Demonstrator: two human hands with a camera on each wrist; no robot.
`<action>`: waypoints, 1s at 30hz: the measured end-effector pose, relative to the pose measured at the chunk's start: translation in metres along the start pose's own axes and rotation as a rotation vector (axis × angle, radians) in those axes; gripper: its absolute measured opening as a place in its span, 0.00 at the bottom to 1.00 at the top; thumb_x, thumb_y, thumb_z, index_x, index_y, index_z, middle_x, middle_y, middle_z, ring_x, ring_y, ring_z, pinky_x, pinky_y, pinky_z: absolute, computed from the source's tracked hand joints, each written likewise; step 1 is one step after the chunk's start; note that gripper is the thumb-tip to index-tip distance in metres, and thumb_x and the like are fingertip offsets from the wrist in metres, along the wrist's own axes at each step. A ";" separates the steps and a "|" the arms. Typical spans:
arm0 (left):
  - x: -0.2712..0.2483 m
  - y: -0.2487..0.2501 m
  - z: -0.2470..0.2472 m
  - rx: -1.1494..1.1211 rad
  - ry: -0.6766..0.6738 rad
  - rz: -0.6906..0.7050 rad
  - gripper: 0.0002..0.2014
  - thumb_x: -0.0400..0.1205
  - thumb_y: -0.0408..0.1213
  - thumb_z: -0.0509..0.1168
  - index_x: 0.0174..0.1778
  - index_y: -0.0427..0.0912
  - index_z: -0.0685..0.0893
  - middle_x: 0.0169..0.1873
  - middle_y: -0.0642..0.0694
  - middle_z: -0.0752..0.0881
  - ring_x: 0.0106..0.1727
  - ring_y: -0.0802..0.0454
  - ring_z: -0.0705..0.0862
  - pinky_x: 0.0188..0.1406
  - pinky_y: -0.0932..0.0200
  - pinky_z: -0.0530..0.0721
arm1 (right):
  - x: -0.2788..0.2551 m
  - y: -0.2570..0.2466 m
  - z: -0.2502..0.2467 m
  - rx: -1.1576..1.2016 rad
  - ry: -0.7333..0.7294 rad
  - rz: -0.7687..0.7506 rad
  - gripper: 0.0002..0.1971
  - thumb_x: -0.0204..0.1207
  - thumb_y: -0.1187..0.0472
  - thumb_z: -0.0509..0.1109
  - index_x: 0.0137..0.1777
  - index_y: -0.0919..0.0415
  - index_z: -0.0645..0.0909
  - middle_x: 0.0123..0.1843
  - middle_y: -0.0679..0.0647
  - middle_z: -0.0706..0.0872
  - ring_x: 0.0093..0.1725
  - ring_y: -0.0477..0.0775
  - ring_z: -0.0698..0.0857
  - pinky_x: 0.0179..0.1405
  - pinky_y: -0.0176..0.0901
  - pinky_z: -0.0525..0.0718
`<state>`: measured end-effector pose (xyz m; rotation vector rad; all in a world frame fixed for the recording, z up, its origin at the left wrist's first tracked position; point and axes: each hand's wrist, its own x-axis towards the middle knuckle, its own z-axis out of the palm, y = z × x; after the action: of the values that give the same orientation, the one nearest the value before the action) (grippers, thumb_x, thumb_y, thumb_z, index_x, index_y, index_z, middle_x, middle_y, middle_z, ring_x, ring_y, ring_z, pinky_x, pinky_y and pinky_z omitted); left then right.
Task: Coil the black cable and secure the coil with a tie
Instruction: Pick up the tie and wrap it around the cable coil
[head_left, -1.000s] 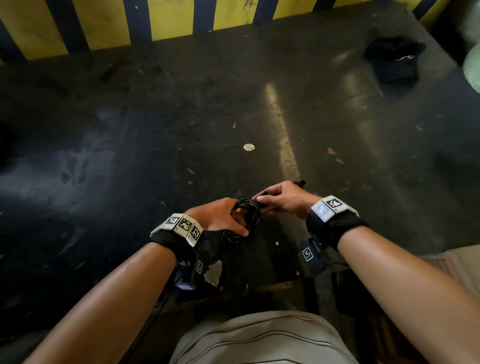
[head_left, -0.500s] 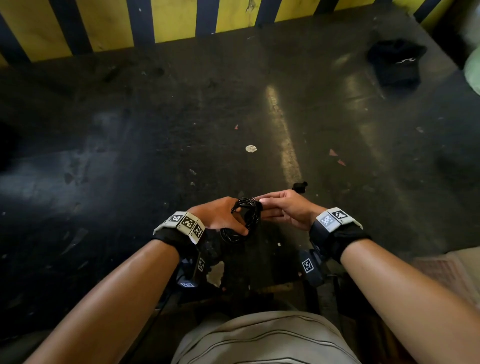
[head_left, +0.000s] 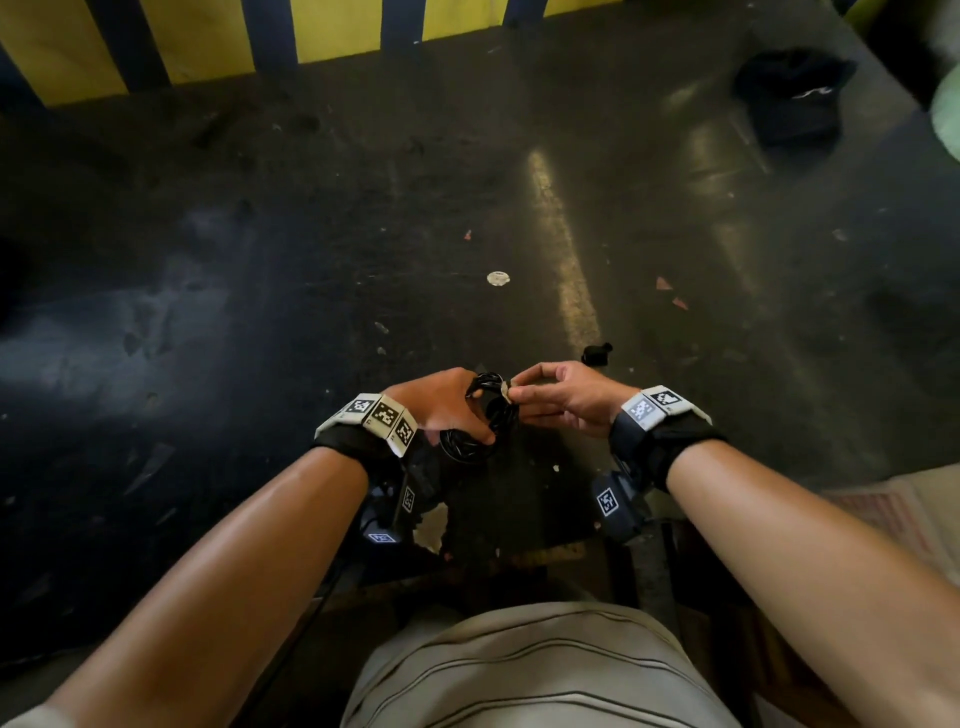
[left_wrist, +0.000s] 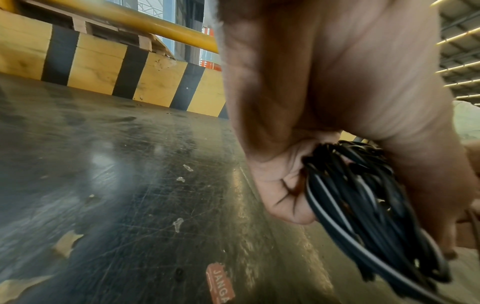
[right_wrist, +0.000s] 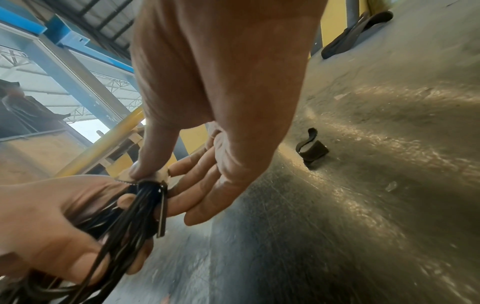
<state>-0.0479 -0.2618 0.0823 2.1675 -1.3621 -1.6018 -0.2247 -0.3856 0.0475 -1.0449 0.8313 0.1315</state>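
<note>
The black cable (head_left: 491, 418) is wound into a small coil, and my left hand (head_left: 457, 410) grips it with fingers and thumb curled round the loops. In the left wrist view the strands of the cable (left_wrist: 363, 205) run out under the palm of my left hand (left_wrist: 280, 197). My right hand (head_left: 524, 391) pinches a pale tie (head_left: 505, 386) at the coil's top, between thumb and forefinger. In the right wrist view the tie (right_wrist: 158, 176) shows a toothed edge where it crosses the bundled cable (right_wrist: 145, 203), and the other fingers of my right hand (right_wrist: 153, 172) are spread loosely.
A short black strap (head_left: 596, 354) lies curled on the dark scuffed floor (head_left: 363, 260) just beyond my right hand. A black cap (head_left: 789, 98) sits far right at the back. A yellow and black striped barrier (head_left: 337, 31) closes the far side. My lap is below.
My right hand has drawn slightly nearer and left of the strap, which now lies fully in view. Its fingers have gone from lying flat against the coil to a raised pinch on the tie.
</note>
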 end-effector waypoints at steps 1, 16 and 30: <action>0.001 0.001 -0.001 0.004 -0.001 -0.004 0.32 0.60 0.50 0.82 0.60 0.48 0.85 0.52 0.46 0.90 0.54 0.46 0.90 0.50 0.36 0.92 | 0.000 -0.001 0.000 -0.007 0.002 0.004 0.09 0.74 0.66 0.80 0.50 0.57 0.84 0.46 0.57 0.91 0.43 0.52 0.89 0.58 0.50 0.89; 0.012 0.020 -0.003 0.031 0.026 -0.021 0.25 0.74 0.37 0.80 0.65 0.42 0.80 0.50 0.47 0.88 0.48 0.52 0.89 0.30 0.64 0.83 | 0.001 -0.014 0.001 -0.152 0.054 -0.027 0.21 0.70 0.69 0.83 0.60 0.56 0.82 0.63 0.70 0.90 0.64 0.68 0.89 0.71 0.66 0.83; 0.026 0.016 -0.003 -0.120 0.099 0.013 0.19 0.80 0.44 0.75 0.63 0.42 0.81 0.52 0.45 0.89 0.53 0.51 0.89 0.53 0.54 0.87 | 0.002 -0.015 -0.013 -0.315 0.186 -0.136 0.14 0.75 0.71 0.79 0.56 0.57 0.82 0.47 0.62 0.90 0.44 0.60 0.90 0.53 0.61 0.90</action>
<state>-0.0536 -0.2908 0.0745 2.1329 -1.2177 -1.5081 -0.2239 -0.4048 0.0537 -1.4236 0.9231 0.0507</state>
